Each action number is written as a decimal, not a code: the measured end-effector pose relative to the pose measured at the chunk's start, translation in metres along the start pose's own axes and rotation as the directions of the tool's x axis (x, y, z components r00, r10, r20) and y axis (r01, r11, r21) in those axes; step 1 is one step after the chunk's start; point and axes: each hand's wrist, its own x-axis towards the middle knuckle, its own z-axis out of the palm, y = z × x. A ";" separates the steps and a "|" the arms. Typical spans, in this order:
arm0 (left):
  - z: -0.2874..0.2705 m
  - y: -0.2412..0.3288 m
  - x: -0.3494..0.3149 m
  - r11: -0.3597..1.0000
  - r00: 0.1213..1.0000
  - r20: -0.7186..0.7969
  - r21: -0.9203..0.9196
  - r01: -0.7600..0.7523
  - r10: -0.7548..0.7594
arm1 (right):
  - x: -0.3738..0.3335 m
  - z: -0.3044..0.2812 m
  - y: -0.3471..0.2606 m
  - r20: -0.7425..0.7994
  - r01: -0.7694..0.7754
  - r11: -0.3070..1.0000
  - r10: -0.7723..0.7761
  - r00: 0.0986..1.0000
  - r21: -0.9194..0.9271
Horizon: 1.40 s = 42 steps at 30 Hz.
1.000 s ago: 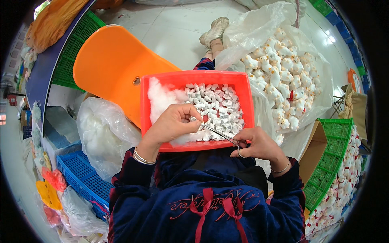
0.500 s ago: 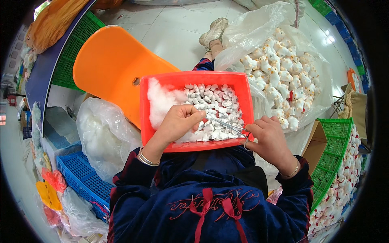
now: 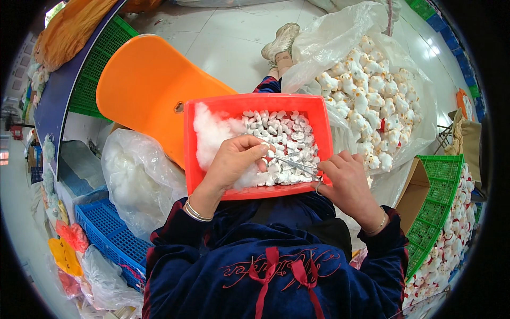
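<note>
A red plastic tray (image 3: 325, 127) rests on my lap. A heap of small white and silvery pieces (image 3: 289, 133) covers most of its bottom, and white fluffy stuffing (image 3: 211, 132) fills its left side. Over the tray, my left hand (image 3: 231, 162) pinches a small white piece (image 3: 269, 153) between thumb and fingers. My right hand (image 3: 348, 183) grips the ring handles of metal forceps (image 3: 296, 164). Their thin tips point left and meet the white piece at my left fingertips. Exactly what the tips hold is too small to tell.
An orange chair (image 3: 154, 90) stands behind the tray to the left. Beside it sits a clear bag of stuffing (image 3: 135, 170), near a blue crate (image 3: 109, 226). At right are a big plastic bag of white plush toys (image 3: 366, 98) and a green crate (image 3: 438, 196).
A small white piece now shows more clearly at my left fingertips. My right hand and the forceps have shifted slightly to the left and down. The tray stays in place.
</note>
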 end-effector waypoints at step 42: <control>0.016 -0.013 -0.005 0.966 0.972 -0.101 -0.127 -0.223 0.211 | 0.009 0.040 -0.009 0.271 -0.299 0.554 0.135 0.953 0.777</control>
